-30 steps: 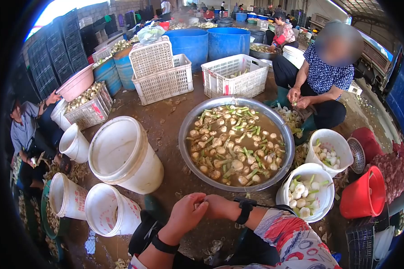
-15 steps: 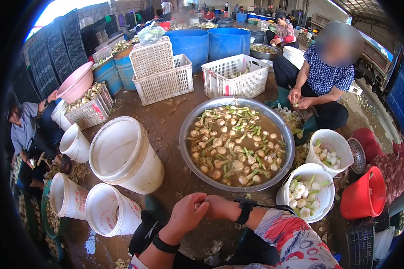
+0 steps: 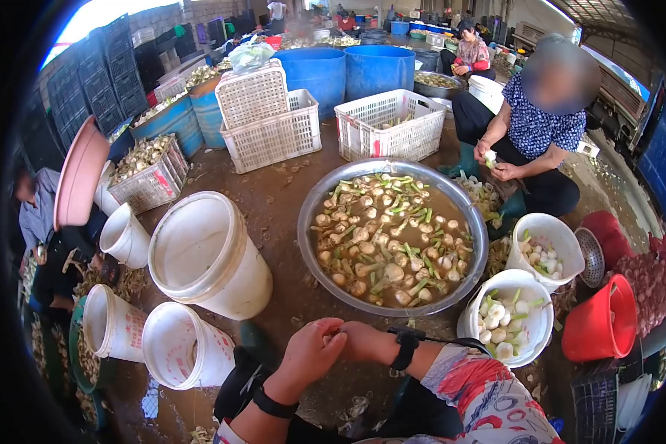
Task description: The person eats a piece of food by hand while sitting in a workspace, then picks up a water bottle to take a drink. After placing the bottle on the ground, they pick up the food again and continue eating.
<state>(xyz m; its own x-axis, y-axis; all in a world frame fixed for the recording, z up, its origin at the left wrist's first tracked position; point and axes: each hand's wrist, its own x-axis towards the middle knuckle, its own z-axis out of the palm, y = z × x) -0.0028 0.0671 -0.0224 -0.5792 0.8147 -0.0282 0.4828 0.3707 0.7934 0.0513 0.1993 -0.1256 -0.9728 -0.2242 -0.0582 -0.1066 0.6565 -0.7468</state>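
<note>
My left hand point(image 3: 318, 346) and my right hand point(image 3: 362, 342) are together in front of my lap, touching. The left fingers are curled, with the thumb towards the right hand. The right fingers are mostly hidden behind the left hand, and whether anything lies between the hands is hidden. Just beyond them stands a wide metal basin point(image 3: 308, 270) of brown water, with garlic bulbs point(image 3: 394, 274) and cut green stems floating in it. To the right of the basin, a white bucket point(image 3: 538, 348) holds peeled white garlic bulbs point(image 3: 498, 317) with short green stems.
At left stand a large lidded white bucket point(image 3: 237, 285) and smaller white buckets point(image 3: 213, 355). A red bucket point(image 3: 596, 325) is at right. White crates point(image 3: 388, 140) and blue barrels point(image 3: 379, 74) stand behind the basin. A co-worker point(image 3: 544, 126) sits at right, another person point(image 3: 41, 207) at left.
My hands have kept their pose. At left, the pink tub has tipped onto its side and come lower. The right co-worker's hands have shifted, and a white bulb shows in them.
</note>
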